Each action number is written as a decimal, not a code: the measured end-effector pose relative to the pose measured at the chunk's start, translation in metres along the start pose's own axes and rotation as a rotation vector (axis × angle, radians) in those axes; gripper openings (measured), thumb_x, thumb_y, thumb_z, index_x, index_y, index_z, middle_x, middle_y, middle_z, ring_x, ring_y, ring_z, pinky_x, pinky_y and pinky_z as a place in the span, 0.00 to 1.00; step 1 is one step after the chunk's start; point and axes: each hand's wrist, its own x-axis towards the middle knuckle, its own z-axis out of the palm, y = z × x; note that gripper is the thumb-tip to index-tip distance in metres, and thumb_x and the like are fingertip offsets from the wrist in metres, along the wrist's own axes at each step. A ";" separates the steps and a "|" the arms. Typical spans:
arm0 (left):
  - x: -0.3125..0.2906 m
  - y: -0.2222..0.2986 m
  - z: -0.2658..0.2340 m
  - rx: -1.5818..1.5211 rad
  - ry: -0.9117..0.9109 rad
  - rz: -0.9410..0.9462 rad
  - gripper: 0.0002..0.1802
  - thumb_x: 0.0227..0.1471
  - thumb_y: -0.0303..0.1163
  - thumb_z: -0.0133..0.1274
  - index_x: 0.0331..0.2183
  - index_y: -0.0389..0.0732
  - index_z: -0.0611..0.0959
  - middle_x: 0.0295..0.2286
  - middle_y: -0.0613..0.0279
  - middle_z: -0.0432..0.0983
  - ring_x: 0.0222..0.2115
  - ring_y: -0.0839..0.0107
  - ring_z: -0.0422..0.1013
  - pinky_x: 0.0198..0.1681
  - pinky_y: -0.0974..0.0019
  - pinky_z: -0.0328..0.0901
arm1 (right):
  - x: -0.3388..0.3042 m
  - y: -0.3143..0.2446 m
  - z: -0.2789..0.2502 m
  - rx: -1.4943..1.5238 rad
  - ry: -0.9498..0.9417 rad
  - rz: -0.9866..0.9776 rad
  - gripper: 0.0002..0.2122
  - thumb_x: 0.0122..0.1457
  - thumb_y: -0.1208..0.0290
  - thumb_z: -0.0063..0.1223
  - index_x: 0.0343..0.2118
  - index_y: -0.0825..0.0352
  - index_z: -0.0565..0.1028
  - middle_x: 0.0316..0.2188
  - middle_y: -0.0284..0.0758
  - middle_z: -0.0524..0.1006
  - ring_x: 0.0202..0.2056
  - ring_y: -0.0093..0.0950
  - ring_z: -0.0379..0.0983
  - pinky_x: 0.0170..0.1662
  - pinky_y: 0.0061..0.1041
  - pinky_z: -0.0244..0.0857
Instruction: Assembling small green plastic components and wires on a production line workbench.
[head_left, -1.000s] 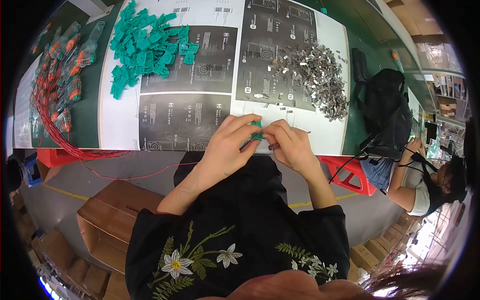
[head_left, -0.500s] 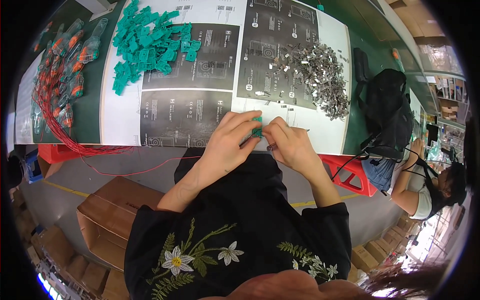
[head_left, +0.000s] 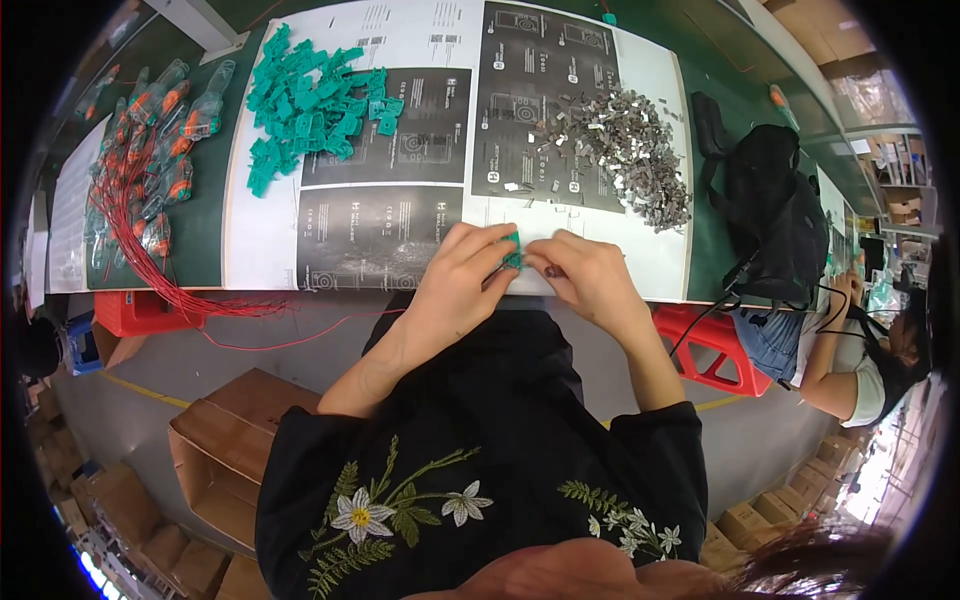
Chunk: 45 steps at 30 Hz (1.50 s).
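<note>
A small green plastic part [head_left: 513, 250] is held upright at the table's front edge between the thumb and fingers of my left hand [head_left: 462, 278]. Close to its right side, my right hand [head_left: 595, 280] is closed in a pinch, fingertips almost against the part. Something small and dark shows at those fingertips, too small to name. Ahead to the left lies a heap of similar green plastic parts [head_left: 305, 120]. A pile of small metal pieces [head_left: 635, 150] spreads ahead to the right, a few strays lying nearer my hands.
Bundled red wires [head_left: 150, 265] with clear-and-orange pieces [head_left: 180, 180] lie at the far left. A black bag [head_left: 775, 215] rests on the table's right side. Red stools [head_left: 710, 350] and an open cardboard box [head_left: 225, 440] stand below; another person [head_left: 845, 370] sits at right.
My right hand has turned, its knuckles now higher; the thin pointed tip that stuck out beside it no longer shows. My left hand still holds the green part. The view has shifted slightly.
</note>
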 end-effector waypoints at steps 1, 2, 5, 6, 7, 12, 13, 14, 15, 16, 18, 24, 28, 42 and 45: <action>-0.003 0.002 -0.001 0.022 -0.002 0.017 0.17 0.41 0.22 0.63 0.38 0.35 0.82 0.45 0.59 0.76 0.40 0.58 0.70 0.42 0.62 0.68 | -0.001 -0.004 -0.001 -0.001 0.005 -0.005 0.07 0.49 0.81 0.59 0.23 0.67 0.70 0.20 0.33 0.68 0.20 0.34 0.70 0.22 0.31 0.62; -0.007 0.003 -0.001 0.045 -0.004 0.032 0.17 0.41 0.22 0.63 0.38 0.35 0.82 0.45 0.58 0.76 0.39 0.58 0.70 0.42 0.62 0.68 | -0.006 -0.013 -0.001 0.070 0.066 -0.059 0.10 0.47 0.81 0.61 0.20 0.66 0.68 0.19 0.33 0.67 0.19 0.33 0.67 0.23 0.31 0.62; -0.009 0.006 -0.003 0.086 -0.028 0.061 0.17 0.41 0.21 0.63 0.38 0.35 0.82 0.44 0.57 0.76 0.39 0.58 0.69 0.42 0.61 0.68 | -0.016 -0.033 0.012 0.216 0.181 -0.155 0.14 0.43 0.81 0.64 0.15 0.64 0.65 0.16 0.32 0.64 0.18 0.33 0.63 0.24 0.30 0.61; -0.007 0.007 -0.005 0.106 -0.053 0.083 0.16 0.41 0.21 0.62 0.37 0.35 0.82 0.44 0.56 0.75 0.39 0.58 0.69 0.42 0.61 0.68 | -0.017 -0.033 0.029 0.193 0.224 -0.305 0.17 0.41 0.82 0.65 0.13 0.62 0.63 0.15 0.31 0.62 0.17 0.33 0.60 0.26 0.30 0.60; -0.005 0.008 -0.006 0.125 -0.079 0.104 0.16 0.40 0.21 0.62 0.37 0.35 0.82 0.44 0.56 0.75 0.39 0.58 0.69 0.42 0.61 0.68 | -0.020 -0.032 0.043 0.168 0.267 -0.453 0.19 0.38 0.82 0.66 0.11 0.61 0.61 0.14 0.30 0.60 0.17 0.32 0.57 0.27 0.30 0.59; -0.003 0.001 -0.012 0.162 -0.134 0.139 0.15 0.41 0.22 0.61 0.36 0.36 0.82 0.44 0.57 0.74 0.39 0.59 0.69 0.40 0.61 0.69 | -0.028 -0.013 0.083 0.277 0.354 -0.531 0.19 0.36 0.86 0.62 0.11 0.62 0.60 0.13 0.31 0.58 0.16 0.32 0.56 0.30 0.31 0.58; -0.002 0.000 -0.012 0.176 -0.143 0.153 0.15 0.40 0.23 0.61 0.36 0.37 0.82 0.44 0.58 0.74 0.39 0.60 0.69 0.39 0.61 0.69 | -0.029 -0.009 0.085 0.283 0.369 -0.539 0.18 0.37 0.86 0.61 0.11 0.62 0.60 0.13 0.30 0.58 0.17 0.32 0.57 0.31 0.31 0.59; 0.000 -0.001 -0.013 0.189 -0.152 0.167 0.16 0.39 0.24 0.62 0.36 0.37 0.82 0.45 0.58 0.74 0.39 0.60 0.69 0.38 0.61 0.69 | -0.029 -0.006 0.087 0.287 0.383 -0.547 0.18 0.37 0.87 0.60 0.11 0.62 0.60 0.13 0.30 0.58 0.18 0.31 0.58 0.32 0.31 0.59; 0.001 -0.002 -0.014 0.202 -0.160 0.182 0.16 0.39 0.24 0.62 0.36 0.38 0.82 0.45 0.58 0.74 0.40 0.61 0.69 0.38 0.61 0.70 | -0.030 -0.004 0.089 0.290 0.397 -0.556 0.17 0.37 0.88 0.60 0.11 0.62 0.61 0.13 0.30 0.59 0.19 0.31 0.58 0.33 0.32 0.60; 0.001 -0.003 -0.015 0.199 -0.164 0.180 0.16 0.39 0.24 0.62 0.36 0.38 0.82 0.45 0.58 0.74 0.40 0.61 0.69 0.38 0.61 0.70 | -0.031 -0.003 0.091 0.292 0.397 -0.551 0.17 0.37 0.88 0.60 0.11 0.62 0.61 0.13 0.30 0.59 0.19 0.31 0.58 0.33 0.32 0.60; 0.001 -0.004 -0.017 0.253 -0.199 0.226 0.17 0.38 0.25 0.60 0.36 0.37 0.82 0.46 0.58 0.73 0.40 0.61 0.69 0.38 0.63 0.69 | -0.031 -0.004 0.097 0.302 0.423 -0.562 0.17 0.36 0.88 0.58 0.11 0.62 0.60 0.13 0.30 0.59 0.18 0.31 0.58 0.32 0.31 0.59; 0.001 0.007 -0.023 0.438 -0.254 0.329 0.17 0.37 0.26 0.56 0.36 0.35 0.81 0.48 0.55 0.72 0.41 0.61 0.69 0.39 0.64 0.68 | -0.026 -0.011 0.101 0.222 0.465 -0.594 0.16 0.36 0.89 0.57 0.11 0.63 0.61 0.13 0.31 0.59 0.17 0.32 0.57 0.28 0.29 0.55; -0.003 0.002 -0.020 0.408 -0.249 0.313 0.17 0.37 0.26 0.54 0.35 0.33 0.80 0.48 0.50 0.72 0.41 0.62 0.70 0.40 0.65 0.68 | -0.015 -0.030 0.072 0.524 0.470 -0.465 0.16 0.37 0.88 0.57 0.10 0.63 0.61 0.13 0.32 0.60 0.16 0.30 0.56 0.27 0.30 0.54; 0.000 0.007 -0.021 0.441 -0.302 0.309 0.16 0.40 0.24 0.56 0.35 0.32 0.81 0.50 0.46 0.70 0.41 0.58 0.71 0.41 0.61 0.70 | 0.005 -0.026 0.050 1.348 0.741 -0.061 0.24 0.65 0.70 0.36 0.09 0.65 0.53 0.07 0.33 0.56 0.11 0.24 0.47 0.16 0.25 0.43; -0.001 0.005 -0.019 0.436 -0.297 0.303 0.16 0.39 0.24 0.56 0.36 0.31 0.81 0.51 0.46 0.69 0.42 0.58 0.71 0.42 0.61 0.70 | 0.012 -0.033 0.048 1.226 0.723 0.016 0.24 0.67 0.68 0.31 0.10 0.63 0.53 0.08 0.30 0.55 0.11 0.22 0.46 0.16 0.25 0.42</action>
